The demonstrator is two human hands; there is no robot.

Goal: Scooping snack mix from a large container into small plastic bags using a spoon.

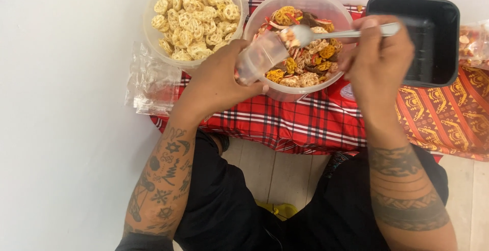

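My left hand [219, 80] grips a small clear plastic bag [260, 57], held open and tilted over the near rim of a round clear tub [326, 85] of mixed red, yellow and brown wheel-shaped snacks. My right hand [379, 60] holds a metal spoon [346, 33] by its handle. The spoon's bowl carries some snacks and sits at the mouth of the bag, above the tub.
A second clear tub [153, 39] of pale yellow wheel snacks stands at the left. An empty black plastic tray [407, 4] lies at the right, on a red plaid cloth [295, 126] beside an orange patterned cloth [448, 116]. Clear bags [147, 85] lie left.
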